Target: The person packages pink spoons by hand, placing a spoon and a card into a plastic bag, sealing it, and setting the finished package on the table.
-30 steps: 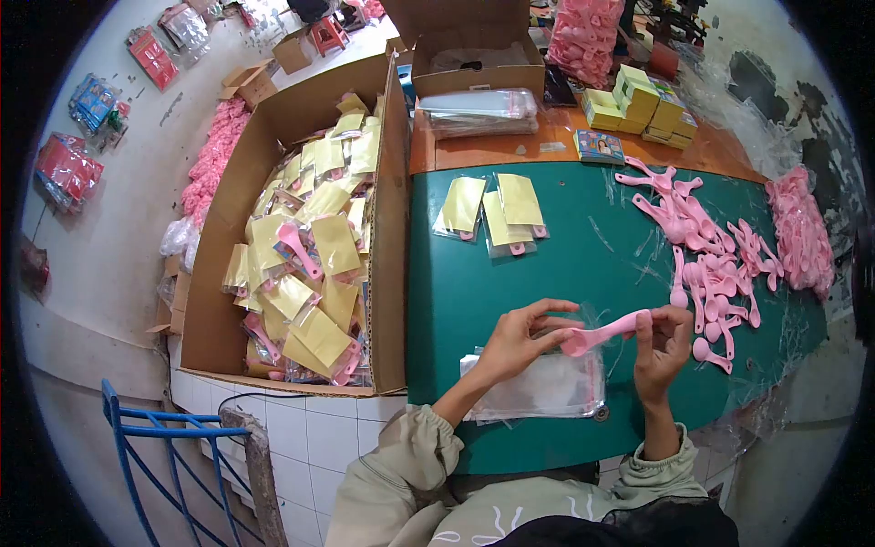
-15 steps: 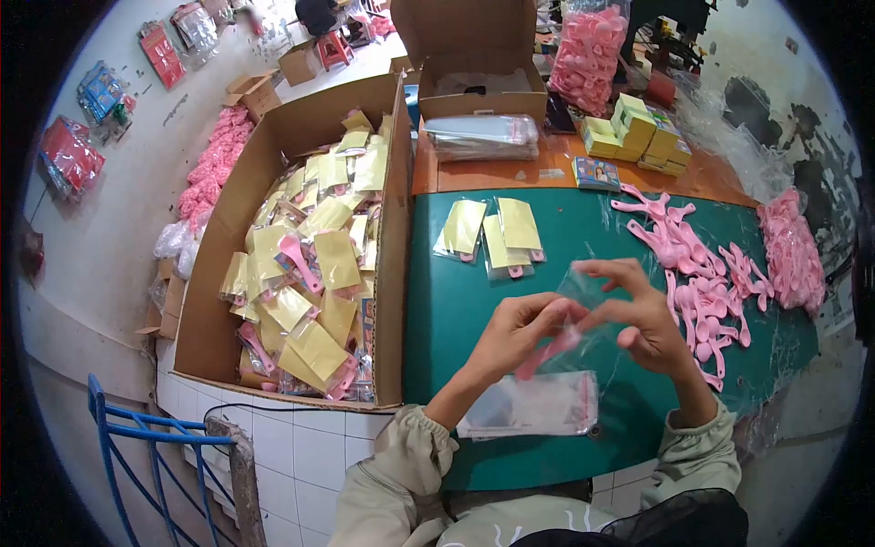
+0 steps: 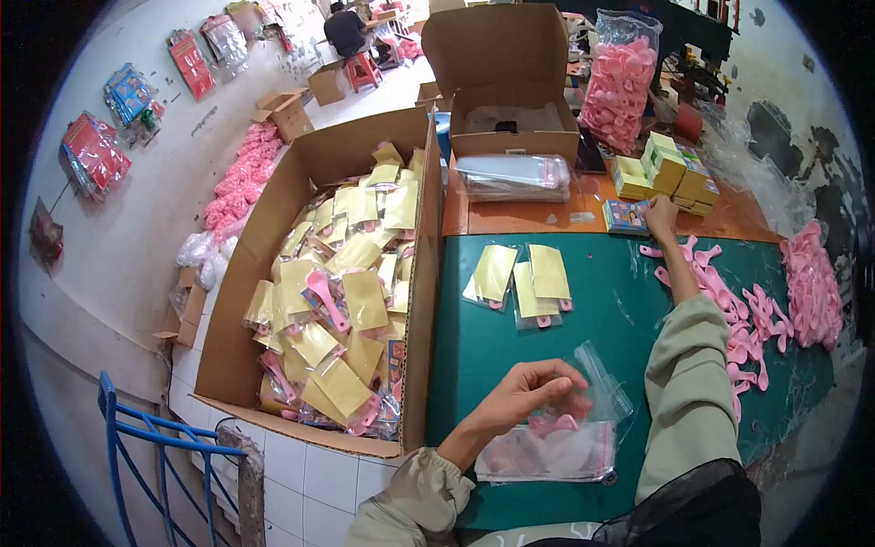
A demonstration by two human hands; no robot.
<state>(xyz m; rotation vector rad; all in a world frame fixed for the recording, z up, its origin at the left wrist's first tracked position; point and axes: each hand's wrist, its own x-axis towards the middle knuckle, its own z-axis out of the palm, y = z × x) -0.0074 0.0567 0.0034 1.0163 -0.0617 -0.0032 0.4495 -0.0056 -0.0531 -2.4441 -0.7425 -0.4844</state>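
Observation:
My left hand (image 3: pixel 538 392) is low over the green table, its fingers curled on a clear plastic bag (image 3: pixel 597 369) that sticks out to the right. A pink spoon (image 3: pixel 553 424) shows just under the fingers, above a pile of flat clear bags (image 3: pixel 547 454). Stretched far forward, my right hand (image 3: pixel 663 217) has its fingers pinched at the right corner of a small stack of picture cards (image 3: pixel 625 217). To the right of that forearm lie many loose pink spoons (image 3: pixel 720 290).
A big carton (image 3: pixel 415 301) full of packed bags stands at left. Several finished packs (image 3: pixel 549 273) lie on the green table (image 3: pixel 492 365). Behind are yellow card stacks (image 3: pixel 663 164), a bag pile (image 3: pixel 512 176) and an open box (image 3: pixel 515 143). A seated person (image 3: pixel 344 32) is far off.
My right hand has left the bag and reached forward to the picture cards. My left hand has stayed low with the bag, and the view has tilted slightly up.

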